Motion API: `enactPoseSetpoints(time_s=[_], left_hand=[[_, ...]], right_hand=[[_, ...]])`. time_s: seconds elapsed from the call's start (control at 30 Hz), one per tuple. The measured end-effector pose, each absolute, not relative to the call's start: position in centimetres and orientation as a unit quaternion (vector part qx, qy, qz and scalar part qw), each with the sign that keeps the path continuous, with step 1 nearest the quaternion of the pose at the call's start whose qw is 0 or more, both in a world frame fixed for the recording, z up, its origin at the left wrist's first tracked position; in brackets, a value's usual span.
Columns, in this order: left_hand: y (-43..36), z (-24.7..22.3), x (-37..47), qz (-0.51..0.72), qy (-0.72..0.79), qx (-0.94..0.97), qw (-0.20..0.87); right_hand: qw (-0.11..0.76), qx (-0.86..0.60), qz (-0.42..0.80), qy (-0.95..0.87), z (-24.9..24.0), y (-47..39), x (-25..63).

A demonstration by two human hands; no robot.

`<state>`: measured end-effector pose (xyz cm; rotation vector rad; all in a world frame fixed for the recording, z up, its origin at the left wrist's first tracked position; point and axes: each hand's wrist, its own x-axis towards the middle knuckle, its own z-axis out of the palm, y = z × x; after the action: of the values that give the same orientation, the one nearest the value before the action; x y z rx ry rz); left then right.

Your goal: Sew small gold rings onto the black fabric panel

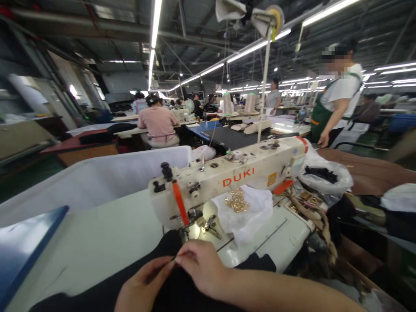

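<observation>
My left hand [146, 281] and my right hand [203, 264] meet fingertip to fingertip just in front of the sewing machine's needle area. Both are closed in a pinch on the edge of a piece of black fabric [97, 281]. Any smaller piece between the fingertips is too small to make out. The fabric spreads across the near part of the table and reaches up to the presser foot. Above my hands stands the white sewing machine [208, 182], with an orange strip [180, 203] on its head. Gold metal rings [238, 200] lie heaped on a white cloth [256, 208] beside the needle.
A blue-edged board [29, 251] lies at the left, and a white bin wall [97, 173] runs behind the table [97, 229]. At the right sit a plastic bag [338, 175] of black pieces and twisted tan strips [325, 229]. A person in a green apron [338, 99] stands beyond.
</observation>
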<state>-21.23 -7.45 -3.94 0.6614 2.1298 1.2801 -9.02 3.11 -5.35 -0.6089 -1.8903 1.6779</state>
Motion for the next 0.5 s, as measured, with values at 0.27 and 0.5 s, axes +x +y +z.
enactPoseSetpoints(time_s=[0.27,0.5], left_hand=[[-7.7,-3.9,-19.5,0.565,0.721,0.26,0.305],[-7.7,-3.6,-19.1,0.576,0.706,0.283,0.298]], right_hand=[[0.27,-0.215,0.628,-0.697,-5.3,3.4,-8.1],[0.248,-0.189,0.668,-0.676,-6.0,3.6,-8.1]])
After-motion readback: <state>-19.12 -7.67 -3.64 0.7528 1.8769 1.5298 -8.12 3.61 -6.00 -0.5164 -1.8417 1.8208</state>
